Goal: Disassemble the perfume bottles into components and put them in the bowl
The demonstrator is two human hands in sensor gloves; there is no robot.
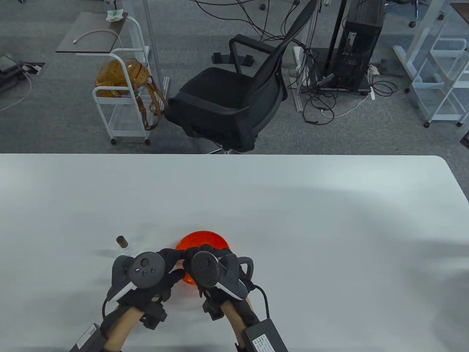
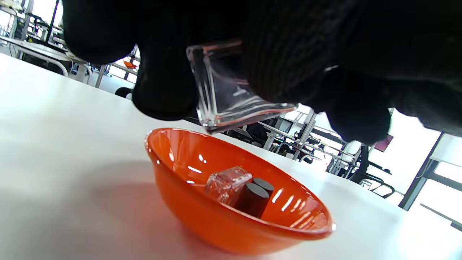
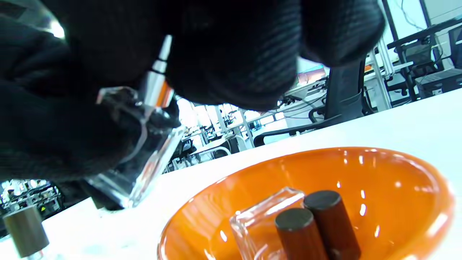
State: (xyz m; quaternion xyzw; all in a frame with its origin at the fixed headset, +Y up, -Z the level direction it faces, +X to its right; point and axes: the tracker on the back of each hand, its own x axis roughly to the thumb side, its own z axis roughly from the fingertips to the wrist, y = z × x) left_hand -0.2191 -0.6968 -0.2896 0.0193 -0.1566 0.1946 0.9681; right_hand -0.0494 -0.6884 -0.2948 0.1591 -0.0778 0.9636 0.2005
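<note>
Nearest the bench's point(image 1: 329, 220) front edge, at 6 o'clock: left hand point(image 1: 146, 273) and right hand point(image 1: 212, 271), side by side and touching over the near rim of the orange bowl point(image 1: 205, 238). Left grip clenched round a clear glass bottle point(image 2: 231, 94), held above the bowl's near-left rim, base downward and tilted. Right grip pinching the bottle's silver sprayer stem point(image 3: 157, 86) at the neck. Inside the bowl: one clear glass bottle body point(image 3: 260, 220) lying against two dark cylindrical caps point(image 3: 314, 224), all touching, low in the middle. At 10 o'clock from the bowl, just beside the left hand but apart from it: another dark-capped bottle point(image 1: 121, 241), standing upright. Beyond the bowl toward 12 o'clock, and out to 3 and 9 o'clock: bare white surface as far as the edges, rounded corner at far right. Past the far edge: black office chair point(image 1: 234, 99) on grey carpet, white cart point(image 1: 122, 91) with a tan bag to its left.
</note>
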